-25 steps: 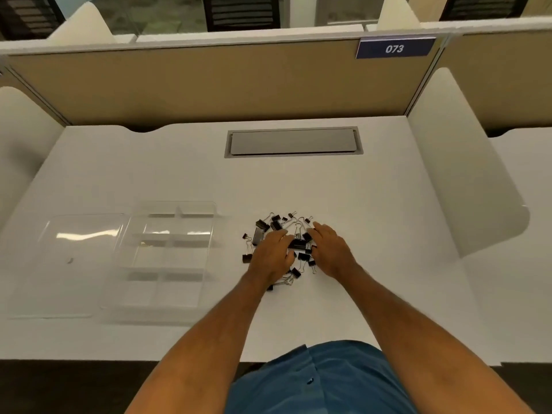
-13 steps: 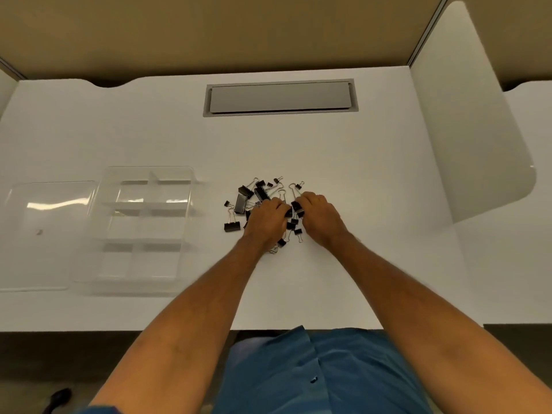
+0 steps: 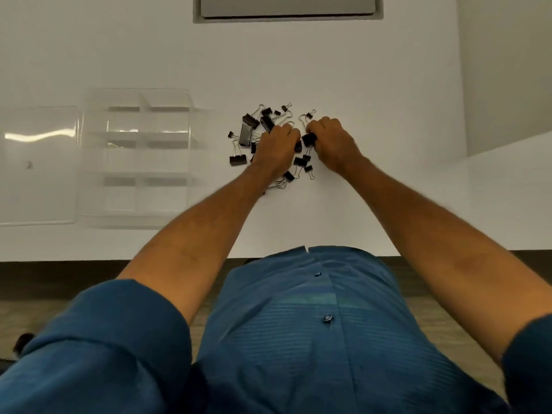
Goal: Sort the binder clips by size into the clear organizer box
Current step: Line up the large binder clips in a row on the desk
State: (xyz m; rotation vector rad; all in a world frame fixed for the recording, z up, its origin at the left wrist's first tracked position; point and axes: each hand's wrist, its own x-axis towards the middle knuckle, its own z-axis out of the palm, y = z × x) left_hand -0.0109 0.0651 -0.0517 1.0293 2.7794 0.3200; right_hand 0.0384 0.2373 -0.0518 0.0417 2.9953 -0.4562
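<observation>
A heap of black binder clips of different sizes lies on the white desk. Both hands are down in the heap, fingers curled. My right hand pinches a medium black clip at its fingertips. My left hand covers the middle of the heap and its curled fingers close on a small black clip. The clear organizer box with several compartments stands to the left of the heap, with nothing visible in it.
The clear lid lies flat against the box's left side. A grey cable hatch is set into the desk at the back. A white divider panel rises on the right. The desk's front edge runs just before my body.
The camera has tilted down and closer, so the partition is out of view. Both hands stayed in the heap, and their fingers have curled tighter around clips.
</observation>
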